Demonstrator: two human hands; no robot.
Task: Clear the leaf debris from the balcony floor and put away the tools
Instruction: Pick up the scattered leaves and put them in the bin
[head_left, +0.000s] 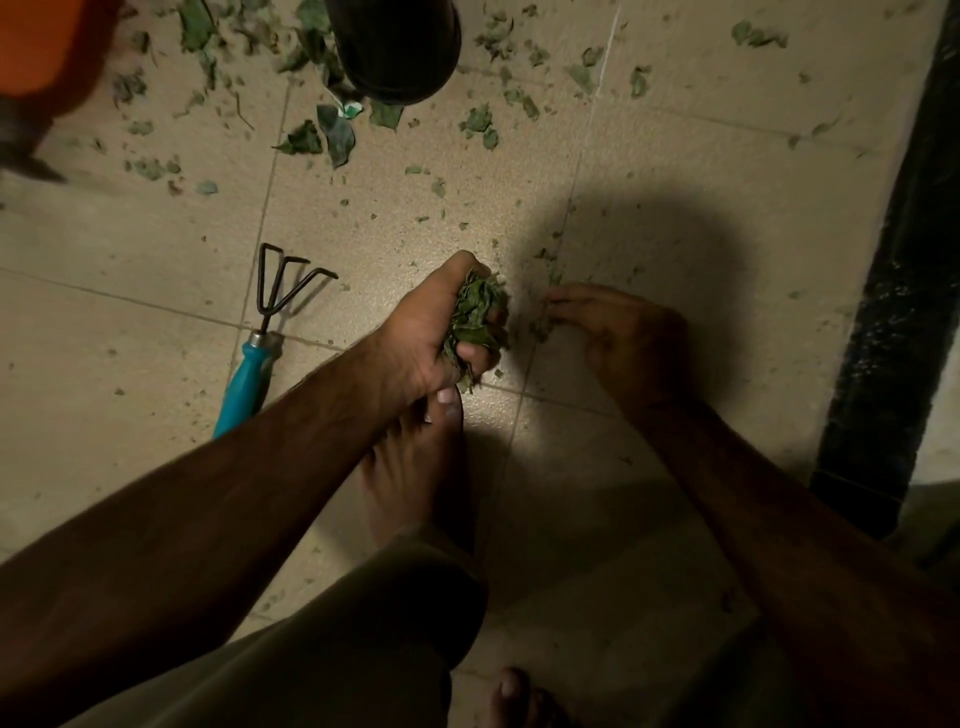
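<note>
Looking down from my head, my left hand (431, 322) is curled tight round a wad of leaves (478, 317), with the green bulging out between thumb and fingers. My right hand (623, 332) sits at three o'clock from it, low over the tiled floor (649, 156), fingertips reaching toward the small scraps between the two hands. It lies in my own shadow, so I cannot tell whether it has pinched anything.

Most of the loose leaves (322, 130) lie at twelve o'clock, thick around the dark pot (400, 47). The hand rake (249, 374) lies at nine o'clock from my left hand, its prongs pointing away from me. My bare foot (421, 467) is just under that fist, at six o'clock.

My worry is the wad. It looks full, and bits hang from the bottom of the fist, so pushing more in may spill some back onto the tiles. The shadow could hide crumbs from me. The rake's prongs are near my foot, and a careless step could hurt.
</note>
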